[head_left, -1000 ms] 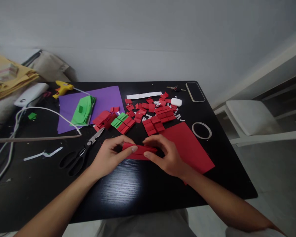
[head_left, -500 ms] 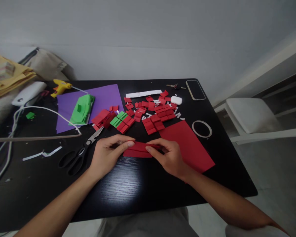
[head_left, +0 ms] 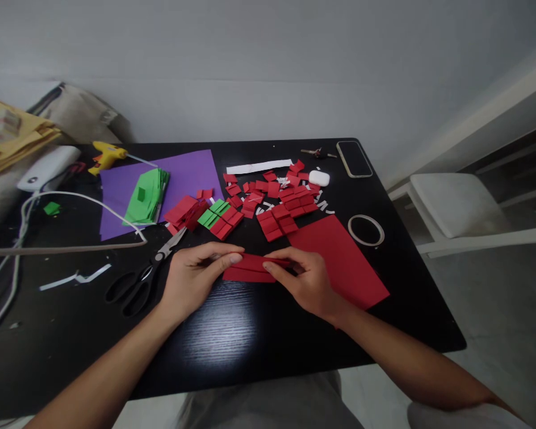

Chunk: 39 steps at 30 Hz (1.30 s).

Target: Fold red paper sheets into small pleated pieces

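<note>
A folded strip of red paper (head_left: pixel 249 269) lies on the black table (head_left: pixel 223 339) between my hands. My left hand (head_left: pixel 195 279) pinches its left end with finger and thumb. My right hand (head_left: pixel 302 281) pinches the right end, fingers curled over the fold. A larger red sheet (head_left: pixel 339 259) lies just right of my right hand. Black-handled scissors (head_left: pixel 143 281) rest to the left of my left hand.
Several small red folded pieces (head_left: pixel 280 205) and a few green ones (head_left: pixel 213 215) lie behind my hands. Farther left are a purple sheet (head_left: pixel 187 173), a green paper stack (head_left: pixel 147 196) and a yellow glue gun (head_left: pixel 105 156). A tape ring (head_left: pixel 365 230), phone (head_left: pixel 354 158), white earbud case (head_left: pixel 318 177) and white chair (head_left: pixel 455 205) are right.
My right hand has slid a little to the right along the red strip, and its fingers now press the fold. The left hand keeps its grip.
</note>
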Motion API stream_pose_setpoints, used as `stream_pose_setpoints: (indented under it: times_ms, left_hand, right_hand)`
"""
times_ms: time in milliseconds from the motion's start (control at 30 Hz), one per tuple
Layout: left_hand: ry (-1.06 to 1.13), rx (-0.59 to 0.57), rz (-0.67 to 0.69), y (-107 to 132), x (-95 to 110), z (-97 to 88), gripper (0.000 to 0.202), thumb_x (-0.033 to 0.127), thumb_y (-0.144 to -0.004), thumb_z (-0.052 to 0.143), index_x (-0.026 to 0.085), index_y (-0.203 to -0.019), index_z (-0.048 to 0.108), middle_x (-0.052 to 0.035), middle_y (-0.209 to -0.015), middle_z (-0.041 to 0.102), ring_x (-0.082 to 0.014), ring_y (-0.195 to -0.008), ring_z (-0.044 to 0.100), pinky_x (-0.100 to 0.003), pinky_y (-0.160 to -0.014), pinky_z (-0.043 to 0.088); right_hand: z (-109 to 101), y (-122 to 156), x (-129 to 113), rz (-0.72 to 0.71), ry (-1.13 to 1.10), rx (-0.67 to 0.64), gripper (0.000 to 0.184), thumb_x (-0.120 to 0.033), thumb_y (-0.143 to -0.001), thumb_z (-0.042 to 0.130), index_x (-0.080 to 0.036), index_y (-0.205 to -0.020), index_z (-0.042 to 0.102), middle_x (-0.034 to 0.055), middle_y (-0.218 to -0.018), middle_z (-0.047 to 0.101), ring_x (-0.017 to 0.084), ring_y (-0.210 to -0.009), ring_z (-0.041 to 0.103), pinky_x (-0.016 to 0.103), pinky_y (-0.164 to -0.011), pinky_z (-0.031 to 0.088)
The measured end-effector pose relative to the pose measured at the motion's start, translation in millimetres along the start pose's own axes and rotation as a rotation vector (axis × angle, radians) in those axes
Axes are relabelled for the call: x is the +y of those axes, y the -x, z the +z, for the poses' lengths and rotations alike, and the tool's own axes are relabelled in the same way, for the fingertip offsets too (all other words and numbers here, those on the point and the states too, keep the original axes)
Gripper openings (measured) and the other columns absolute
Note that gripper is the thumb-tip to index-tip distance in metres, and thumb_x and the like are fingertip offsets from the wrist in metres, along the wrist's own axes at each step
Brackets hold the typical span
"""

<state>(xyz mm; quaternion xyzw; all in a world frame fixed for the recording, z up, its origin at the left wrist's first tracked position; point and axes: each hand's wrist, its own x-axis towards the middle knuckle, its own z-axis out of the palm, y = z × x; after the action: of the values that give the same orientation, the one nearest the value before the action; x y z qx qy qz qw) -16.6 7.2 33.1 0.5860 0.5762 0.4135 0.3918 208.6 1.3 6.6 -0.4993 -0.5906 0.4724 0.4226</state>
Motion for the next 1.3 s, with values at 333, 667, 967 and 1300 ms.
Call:
stream_pose_setpoints:
  times_ms: [333, 667, 967, 1300]
  left_hand:
    - [0.002, 0.01, 0.0, -1.2, -2.3, -0.1, 0.014, 0.037, -0.082, 0.083, 0.027, -0.09, 0.088, -0.002, -0.084, 0.084, -0.018, -0.069, 0.074, -0.025, -0.063, 0.058]
    - [-0.118, 0.037, 0.14, -1.2, -4.6, -7.6, 0.012, 0.033, -0.088, 0.08, 0.025, -0.092, 0.086, 0.0001, -0.086, 0.085, -0.0166, -0.071, 0.077, -0.023, -0.067, 0.059]
    - [-0.245, -0.021, 0.392, 1.4, -7.1, -12.8, 0.011, 0.022, -0.094, 0.076, 0.023, -0.101, 0.084, 0.0011, -0.098, 0.085, -0.0147, -0.085, 0.079, -0.021, -0.079, 0.059]
    - [-0.266, -0.031, 0.42, -2.1, -4.9, -14.2, 0.009, 0.022, -0.094, 0.076, 0.021, -0.1, 0.083, 0.0005, -0.095, 0.085, -0.0144, -0.082, 0.079, -0.021, -0.078, 0.059]
  right_hand:
    - [-0.2, 0.4, -2.2, 0.011, -0.004, -0.021, 0.017, -0.038, -0.088, 0.082, -0.027, -0.101, 0.081, 0.004, -0.095, 0.082, 0.024, -0.087, 0.078, 0.035, -0.076, 0.062]
    - [-4.4, -5.7, -1.4, -0.103, -0.056, -0.04, 0.014, -0.03, -0.088, 0.081, -0.023, -0.088, 0.068, 0.0017, -0.088, 0.077, 0.018, -0.081, 0.076, 0.03, -0.077, 0.064]
    - [-3.1, -5.4, 2.7, -0.091, -0.047, -0.11, 0.015, -0.025, -0.086, 0.082, -0.023, -0.097, 0.072, 0.0007, -0.093, 0.078, 0.017, -0.084, 0.078, 0.029, -0.079, 0.066]
    - [-7.5, -13.1, 4.2, -0.087, 0.159, -0.11, 0.007, -0.022, -0.087, 0.081, -0.021, -0.088, 0.074, 0.0013, -0.085, 0.079, 0.017, -0.079, 0.076, 0.028, -0.072, 0.061]
